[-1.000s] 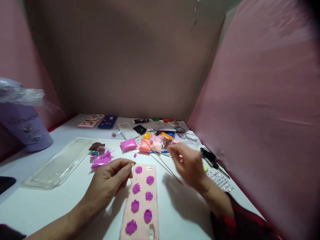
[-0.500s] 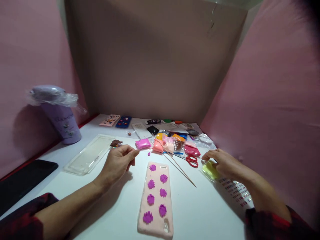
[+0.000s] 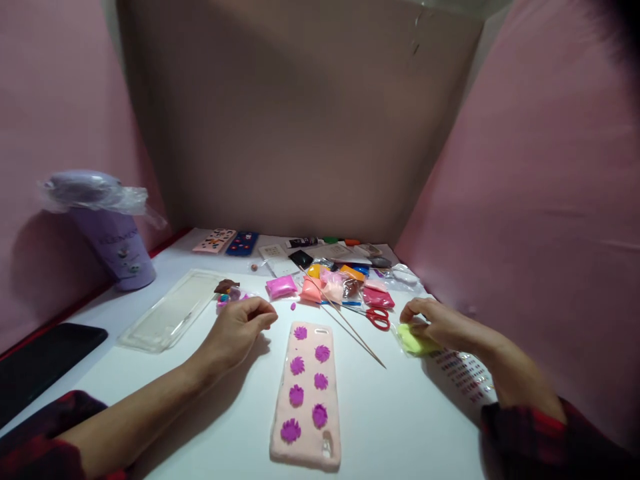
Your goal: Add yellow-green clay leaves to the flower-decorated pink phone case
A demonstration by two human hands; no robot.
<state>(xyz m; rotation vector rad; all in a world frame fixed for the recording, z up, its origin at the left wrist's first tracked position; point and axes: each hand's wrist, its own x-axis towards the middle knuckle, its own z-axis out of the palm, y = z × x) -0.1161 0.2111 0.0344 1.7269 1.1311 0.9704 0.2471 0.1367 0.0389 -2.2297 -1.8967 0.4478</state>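
My left hand (image 3: 237, 333) hovers over the white table to the left of the phone case, thumb and fingertips together in a pinch. Whatever the pinch holds, if anything, is too small to make out. On the right, my right hand (image 3: 440, 325) has its fingers bent onto a yellow-green clay packet (image 3: 414, 341) in clear plastic. Between the hands lies a phone case (image 3: 306, 413) covered in pale pink clay, with purple fringed flowers in two columns. A tiny purple clay bit (image 3: 293, 307) sits beyond its top edge, near a purple-pink clay packet (image 3: 281, 287).
Red-handled scissors (image 3: 379, 318) and thin wooden sticks (image 3: 357, 333) lie right of the case. Several coloured clay packets (image 3: 379, 298) are heaped behind. At left are a clear case (image 3: 165, 313), a black phone (image 3: 50, 363) and a purple tumbler (image 3: 117, 247). A gem sticker sheet (image 3: 465, 373) is under my right forearm.
The whole view has shifted slightly left. My right fingers have settled further onto the yellow-green packet, and my left hand keeps its pinch near the same spot.
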